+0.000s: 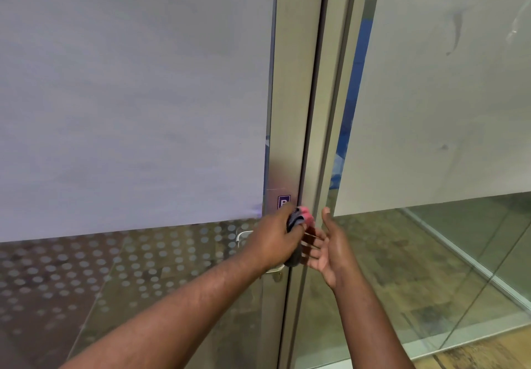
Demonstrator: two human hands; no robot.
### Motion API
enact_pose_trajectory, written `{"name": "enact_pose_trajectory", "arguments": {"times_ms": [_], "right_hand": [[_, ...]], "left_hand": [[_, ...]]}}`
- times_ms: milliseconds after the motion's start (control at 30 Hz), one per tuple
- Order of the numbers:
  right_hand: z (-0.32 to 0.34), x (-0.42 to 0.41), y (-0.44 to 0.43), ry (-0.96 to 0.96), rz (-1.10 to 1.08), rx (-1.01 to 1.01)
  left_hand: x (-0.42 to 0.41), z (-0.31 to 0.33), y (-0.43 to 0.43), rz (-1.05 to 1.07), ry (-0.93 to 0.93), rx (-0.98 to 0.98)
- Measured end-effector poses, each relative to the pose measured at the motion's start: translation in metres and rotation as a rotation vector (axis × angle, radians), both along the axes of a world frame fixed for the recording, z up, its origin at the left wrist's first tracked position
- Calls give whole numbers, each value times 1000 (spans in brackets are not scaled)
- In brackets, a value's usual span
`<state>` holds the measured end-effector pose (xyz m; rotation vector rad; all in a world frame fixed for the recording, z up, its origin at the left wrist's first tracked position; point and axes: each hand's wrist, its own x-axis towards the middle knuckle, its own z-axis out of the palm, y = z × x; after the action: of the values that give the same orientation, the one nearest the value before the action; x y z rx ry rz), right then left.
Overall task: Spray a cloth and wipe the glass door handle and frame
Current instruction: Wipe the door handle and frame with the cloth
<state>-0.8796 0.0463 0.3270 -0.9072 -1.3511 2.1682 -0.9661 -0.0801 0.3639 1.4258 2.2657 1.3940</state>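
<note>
My left hand [274, 241] grips a bunched grey and pink cloth [298, 218] against the metal door frame [290, 110], just under a small purple sign [284, 202]. The silver door handle [242, 236] shows partly to the left of that hand; the rest of it is hidden behind the hand. My right hand [327, 249] is held palm up beside the cloth with fingers spread and straight, holding nothing. No spray bottle is in view.
The left door pane [129, 95] is frosted above, with a dotted clear strip [115, 268] below. A second frosted glass panel [445, 95] stands to the right of the frame, with clear glass and a wood-look floor [402, 268] beneath it.
</note>
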Motion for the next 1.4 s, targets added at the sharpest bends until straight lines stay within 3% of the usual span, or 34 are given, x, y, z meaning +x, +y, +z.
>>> {"name": "enact_pose_trajectory", "arguments": {"times_ms": [133, 300, 433, 533, 667, 800, 1000, 1167, 1400], "right_hand": [[0, -4, -6, 178, -10, -175], [-7, -5, -4, 159, -23, -236], [-16, -6, -3, 191, -164, -259], [-29, -6, 6, 137, -366, -111], [-23, -1, 0, 188, -609, 274], [-48, -15, -15, 165, -608, 592], [-112, -44, -30, -84, -374, 671], [-147, -64, -37, -244, -146, 853], [-154, -83, -25, -241, -266, 853]], "left_hand": [[9, -20, 2, -145, 157, -124], [4, -35, -5, -316, 236, -214], [-24, -26, -14, -185, 511, -108], [-66, -20, -22, -22, 808, 30], [-111, -2, -38, 132, 1034, 3], [-136, 9, -44, 183, 1185, -38], [-164, 7, -40, 180, 1228, -45], [-183, 6, -39, 160, 1262, 2], [-193, -1, -34, 203, 1347, 65]]}}
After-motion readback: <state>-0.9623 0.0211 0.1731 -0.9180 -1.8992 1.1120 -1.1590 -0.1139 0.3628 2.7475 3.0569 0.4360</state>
